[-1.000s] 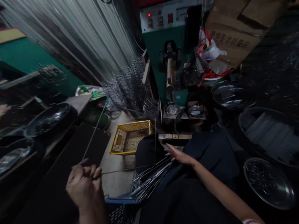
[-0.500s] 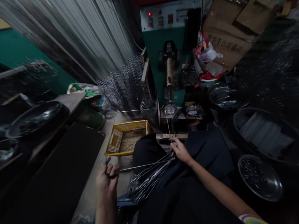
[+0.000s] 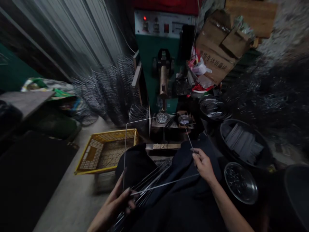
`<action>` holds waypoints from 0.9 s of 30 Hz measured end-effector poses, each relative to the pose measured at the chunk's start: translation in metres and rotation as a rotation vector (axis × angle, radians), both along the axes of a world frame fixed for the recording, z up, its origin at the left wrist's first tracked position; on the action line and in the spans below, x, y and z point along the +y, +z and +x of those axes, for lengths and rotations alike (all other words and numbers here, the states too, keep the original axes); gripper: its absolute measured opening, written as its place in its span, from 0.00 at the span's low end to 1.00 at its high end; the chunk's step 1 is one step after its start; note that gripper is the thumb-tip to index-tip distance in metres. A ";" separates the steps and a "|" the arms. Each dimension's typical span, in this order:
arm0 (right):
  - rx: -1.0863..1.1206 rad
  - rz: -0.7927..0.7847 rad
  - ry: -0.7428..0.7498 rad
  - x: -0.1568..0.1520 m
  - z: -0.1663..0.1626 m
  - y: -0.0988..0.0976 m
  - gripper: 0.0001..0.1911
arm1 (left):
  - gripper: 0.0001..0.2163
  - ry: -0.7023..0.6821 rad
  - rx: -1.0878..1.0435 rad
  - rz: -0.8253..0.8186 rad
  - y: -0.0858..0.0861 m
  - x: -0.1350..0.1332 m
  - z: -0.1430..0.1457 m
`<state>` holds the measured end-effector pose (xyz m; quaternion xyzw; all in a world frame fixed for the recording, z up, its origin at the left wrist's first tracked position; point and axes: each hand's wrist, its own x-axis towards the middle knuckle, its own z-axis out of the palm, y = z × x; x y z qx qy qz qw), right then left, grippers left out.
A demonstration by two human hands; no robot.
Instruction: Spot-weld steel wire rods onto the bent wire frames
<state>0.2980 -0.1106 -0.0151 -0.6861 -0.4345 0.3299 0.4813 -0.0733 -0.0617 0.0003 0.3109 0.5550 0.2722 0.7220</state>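
The bent-wire frame [image 3: 166, 183] sits over the lap [image 3: 178, 203], above bundled metal wires [image 3: 162, 170]. The right hand [image 3: 202, 164] pinches its right side; whether the left hand [image 3: 118, 198] grips the near left corner is unclear. Best held steady, clear of the bundle.

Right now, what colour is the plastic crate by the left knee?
Yellow; the crate shows best in the head view.

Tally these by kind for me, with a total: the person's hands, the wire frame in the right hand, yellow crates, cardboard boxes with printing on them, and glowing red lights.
Left hand plus right hand: 2
Wire frame: 1
Yellow crate: 1
Printed cardboard box: 1
Glowing red light: 1
Total: 6
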 end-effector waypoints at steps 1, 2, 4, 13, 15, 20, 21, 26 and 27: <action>-0.033 0.005 -0.006 -0.008 0.005 0.005 0.19 | 0.53 -0.019 -0.002 -0.020 -0.002 -0.003 0.004; -0.062 0.008 -0.009 -0.015 0.008 0.009 0.19 | 0.53 -0.035 -0.006 -0.035 -0.004 -0.006 0.008; -0.102 0.009 -0.021 -0.026 0.015 0.014 0.18 | 0.52 -0.055 -0.003 -0.043 -0.008 -0.009 0.017; -0.255 -0.002 -0.070 -0.032 0.029 0.011 0.16 | 0.47 -0.125 0.014 0.044 0.005 -0.007 0.033; -0.316 -0.012 -0.066 -0.031 0.030 0.012 0.14 | 0.48 -0.128 0.007 0.028 0.008 -0.007 0.031; -0.231 -0.053 -0.098 -0.011 0.052 0.009 0.19 | 0.51 -0.079 -0.056 -0.009 0.009 -0.010 0.035; -0.203 -0.057 -0.109 -0.003 0.059 0.007 0.22 | 0.51 -0.072 -0.071 -0.017 0.008 -0.011 0.037; -0.097 -0.088 -0.082 0.055 0.086 -0.003 0.24 | 0.52 -0.067 -0.129 -0.053 -0.002 -0.015 0.041; -0.054 -0.096 -0.060 0.065 0.085 -0.004 0.22 | 0.52 -0.069 -0.140 -0.068 -0.005 -0.016 0.039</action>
